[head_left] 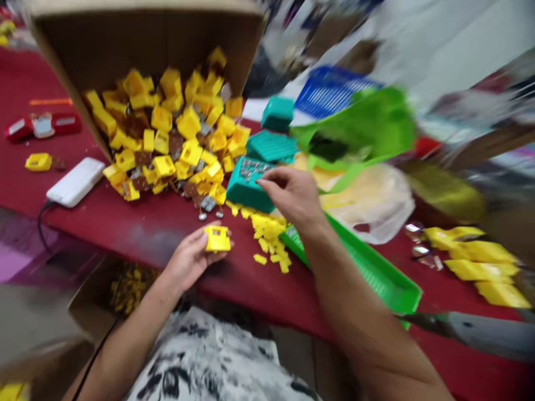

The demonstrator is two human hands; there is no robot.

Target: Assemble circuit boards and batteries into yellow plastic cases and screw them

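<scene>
- One left hand point(191, 257) is gripping yellow casing point(218, 240), fingers curled
- Right hand point(296, 196) is pinching over teal block point(244, 190), contents unclear
- White device point(76, 182) is lying on desk point(246, 287), any writing blurred

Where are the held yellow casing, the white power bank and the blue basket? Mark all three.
Held yellow casing point(218, 244): head view, face below its opening.
White power bank point(76, 182): head view, top face.
Blue basket point(328, 94): head view, slatted part.

Evenly lit indoor view, smeared by motion blur toward the edges.
</scene>
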